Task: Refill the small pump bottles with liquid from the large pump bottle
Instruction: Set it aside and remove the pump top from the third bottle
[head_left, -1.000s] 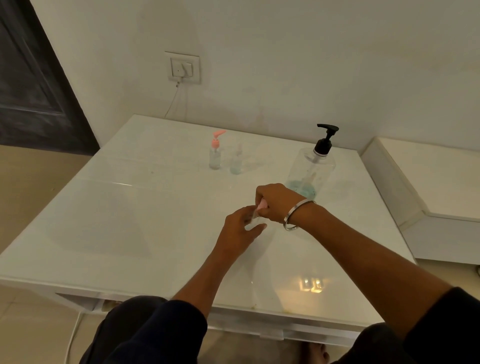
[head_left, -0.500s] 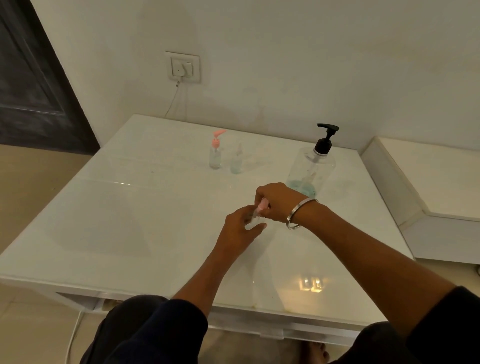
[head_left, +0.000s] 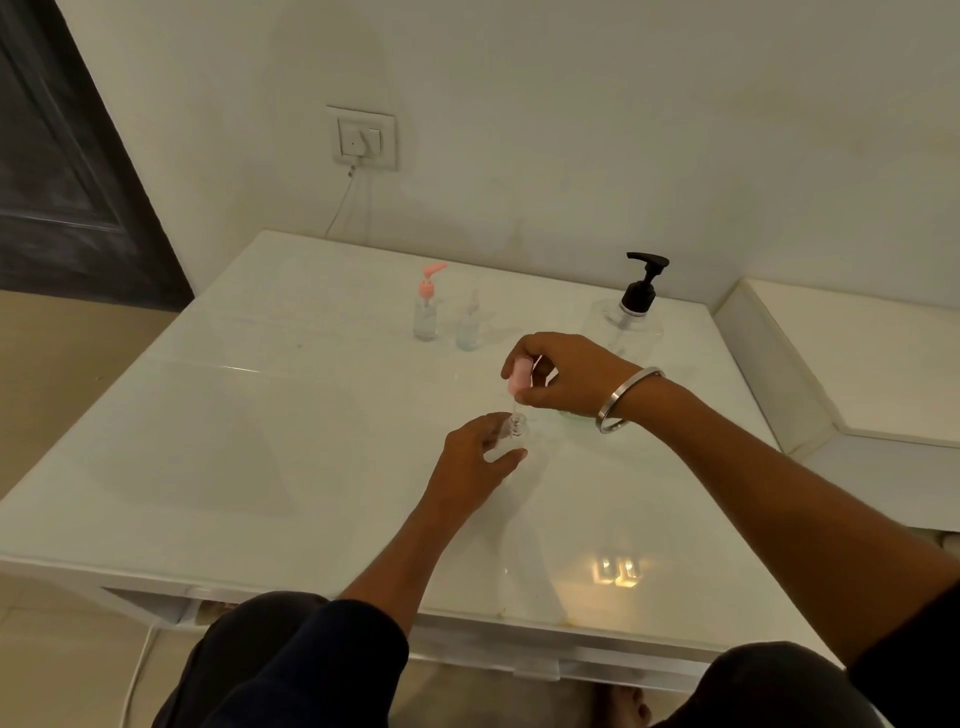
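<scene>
My left hand (head_left: 475, 460) grips a small clear bottle (head_left: 511, 434) standing on the white table (head_left: 260, 467), its threaded neck bare. Just above it, my right hand (head_left: 566, 376) pinches a pink pump cap (head_left: 519, 376), whose thin tube still reaches down into the neck. The large clear bottle (head_left: 631, 325) with a black pump stands behind my right hand, with a little blue-green liquid at its base. Two more small bottles stand at the back: one with a pink pump (head_left: 427, 312), one with a clear top (head_left: 469, 325).
A wall socket (head_left: 362, 137) with a thin cable hangs above the table's back edge. A white ledge (head_left: 857, 364) adjoins the table on the right. A dark door (head_left: 62, 156) stands at the far left. My knees lie under the front edge.
My right hand has lifted the pink pump cap up off the small bottle, pulling its tube partway out. My left hand has kept the bottle in place.
</scene>
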